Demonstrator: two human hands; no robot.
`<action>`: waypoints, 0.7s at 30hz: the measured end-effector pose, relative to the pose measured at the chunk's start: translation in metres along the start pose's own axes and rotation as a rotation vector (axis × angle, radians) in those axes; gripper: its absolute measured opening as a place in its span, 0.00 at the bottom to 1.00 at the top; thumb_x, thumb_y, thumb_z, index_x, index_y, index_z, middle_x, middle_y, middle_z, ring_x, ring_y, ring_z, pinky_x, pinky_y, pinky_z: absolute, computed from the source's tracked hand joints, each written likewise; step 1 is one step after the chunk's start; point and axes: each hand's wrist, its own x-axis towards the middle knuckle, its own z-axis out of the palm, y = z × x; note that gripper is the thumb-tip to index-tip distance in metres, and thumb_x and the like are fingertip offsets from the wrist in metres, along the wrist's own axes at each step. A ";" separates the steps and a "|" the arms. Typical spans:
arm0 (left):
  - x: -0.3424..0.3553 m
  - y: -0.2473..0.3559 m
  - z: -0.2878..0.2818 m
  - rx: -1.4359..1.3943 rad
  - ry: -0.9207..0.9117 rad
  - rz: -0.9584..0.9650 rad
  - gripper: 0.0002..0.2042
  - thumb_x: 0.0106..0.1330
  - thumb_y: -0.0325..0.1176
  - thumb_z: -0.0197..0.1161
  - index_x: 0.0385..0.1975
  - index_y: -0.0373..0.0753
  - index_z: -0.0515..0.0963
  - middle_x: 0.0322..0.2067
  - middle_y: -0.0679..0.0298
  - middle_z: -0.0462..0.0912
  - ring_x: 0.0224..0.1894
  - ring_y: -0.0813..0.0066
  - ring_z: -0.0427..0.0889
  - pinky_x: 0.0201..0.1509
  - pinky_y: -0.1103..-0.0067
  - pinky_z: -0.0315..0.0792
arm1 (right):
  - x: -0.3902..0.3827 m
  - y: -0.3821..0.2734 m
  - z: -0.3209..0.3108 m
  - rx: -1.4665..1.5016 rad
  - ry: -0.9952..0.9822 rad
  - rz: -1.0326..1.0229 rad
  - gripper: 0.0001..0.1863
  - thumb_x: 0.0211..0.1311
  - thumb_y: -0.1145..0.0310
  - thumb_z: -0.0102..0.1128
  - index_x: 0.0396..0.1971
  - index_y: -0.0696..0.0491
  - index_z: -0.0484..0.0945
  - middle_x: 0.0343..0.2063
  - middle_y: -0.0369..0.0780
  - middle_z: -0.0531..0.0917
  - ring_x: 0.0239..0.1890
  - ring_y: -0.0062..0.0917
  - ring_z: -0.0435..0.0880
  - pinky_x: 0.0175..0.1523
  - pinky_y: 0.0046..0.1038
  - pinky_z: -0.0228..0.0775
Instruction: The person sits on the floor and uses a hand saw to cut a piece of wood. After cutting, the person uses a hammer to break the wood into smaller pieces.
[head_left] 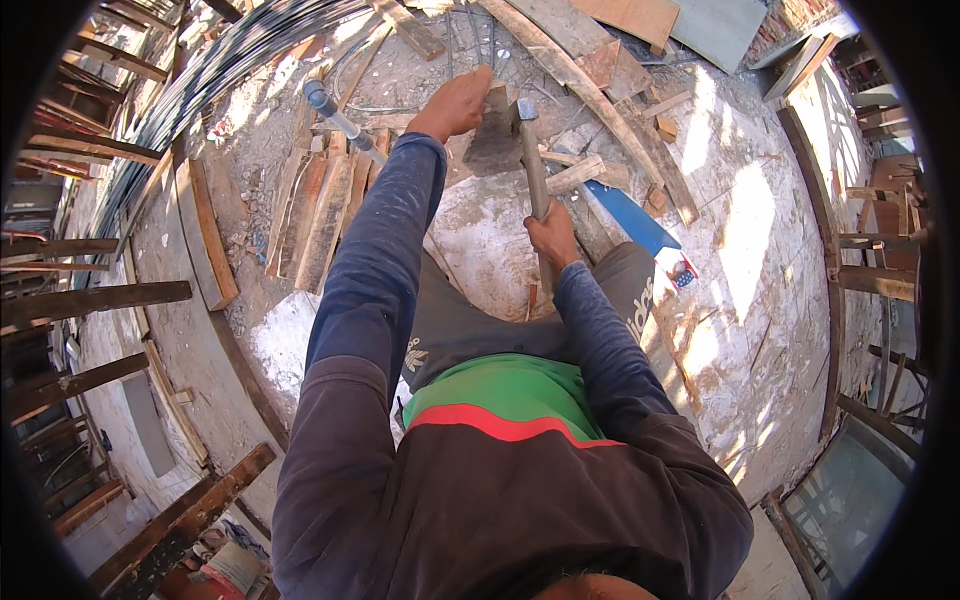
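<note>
My right hand point(552, 235) is wrapped round the wooden handle of a hammer point(536, 170). The hammer's metal head points away from me, close to the right edge of a dark, flat board piece point(494, 140). At that piece's far left edge, my left hand point(458, 105) is closed and grips it, though the fingertips are partly hidden. Below both hands, between my knees, lies a pale, dusty surface point(485, 220). To the right of the hammer rests a long blue flat tool point(635, 215) with a red, white and blue patterned end.
Several wooden strips point(325, 205) lie left of my left forearm, beside a grey pipe point(345, 125). A bundle of thin metal rods point(190, 100) curves across the far left. Long timbers point(590, 90) stretch over the far right, with wood offcuts point(575, 175) nearby. Beams project at both sides.
</note>
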 end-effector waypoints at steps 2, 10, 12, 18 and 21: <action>-0.003 -0.011 -0.001 -0.004 0.001 0.000 0.19 0.61 0.30 0.64 0.45 0.32 0.63 0.40 0.38 0.78 0.47 0.35 0.75 0.48 0.55 0.70 | 0.006 -0.016 -0.020 0.155 -0.161 0.126 0.12 0.50 0.71 0.62 0.33 0.62 0.76 0.23 0.47 0.80 0.24 0.37 0.81 0.31 0.36 0.72; -0.023 0.052 -0.074 0.043 0.225 0.126 0.20 0.61 0.32 0.66 0.49 0.35 0.66 0.43 0.42 0.78 0.47 0.39 0.77 0.48 0.57 0.72 | -0.022 -0.054 -0.059 0.020 0.004 -0.105 0.19 0.50 0.69 0.63 0.42 0.61 0.77 0.25 0.48 0.81 0.29 0.39 0.82 0.36 0.36 0.72; -0.034 0.085 -0.114 0.146 0.410 0.271 0.23 0.59 0.36 0.69 0.51 0.37 0.68 0.38 0.46 0.79 0.46 0.45 0.79 0.48 0.57 0.72 | -0.040 -0.090 -0.080 0.041 0.008 -0.082 0.21 0.49 0.68 0.64 0.43 0.61 0.77 0.28 0.52 0.83 0.34 0.46 0.84 0.42 0.39 0.73; -0.043 0.076 -0.085 0.363 0.158 -0.033 0.27 0.58 0.39 0.70 0.55 0.39 0.68 0.43 0.51 0.79 0.50 0.51 0.78 0.51 0.57 0.69 | -0.048 -0.053 -0.051 0.019 -0.018 -0.014 0.16 0.48 0.71 0.62 0.38 0.63 0.75 0.21 0.49 0.80 0.25 0.41 0.83 0.34 0.39 0.73; -0.023 0.033 -0.030 0.314 0.167 -0.060 0.31 0.58 0.43 0.70 0.60 0.41 0.67 0.53 0.55 0.75 0.55 0.54 0.76 0.55 0.57 0.67 | 0.002 -0.017 -0.038 0.132 -0.166 0.226 0.14 0.47 0.73 0.60 0.35 0.65 0.75 0.17 0.48 0.78 0.19 0.39 0.81 0.29 0.39 0.73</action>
